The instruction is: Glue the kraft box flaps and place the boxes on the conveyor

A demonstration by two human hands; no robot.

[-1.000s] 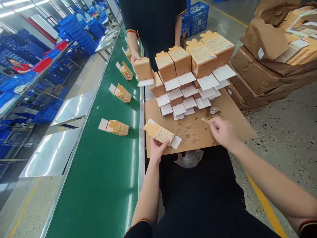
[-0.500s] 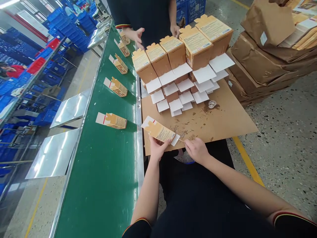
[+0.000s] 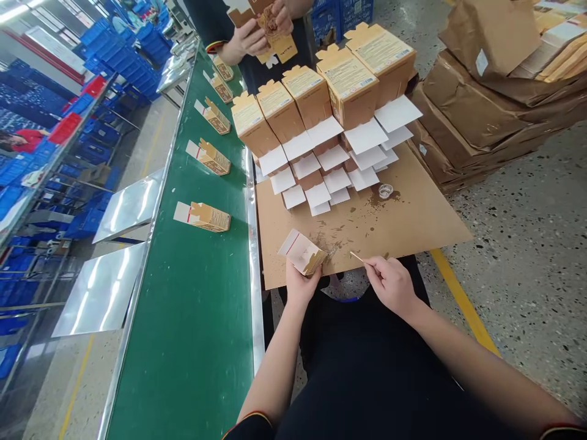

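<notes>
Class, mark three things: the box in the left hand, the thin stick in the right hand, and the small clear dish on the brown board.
Box [image 3: 303, 252], head view: on its pale face.
Thin stick [image 3: 356, 256], head view: mid-shaft.
Small clear dish [image 3: 386, 192], head view: about its middle.

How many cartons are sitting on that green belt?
5 that show, spaced along the green belt: the nearest carton, then, going away, the second carton, third carton, fourth carton and farthest carton. More may be hidden beyond it.
</notes>
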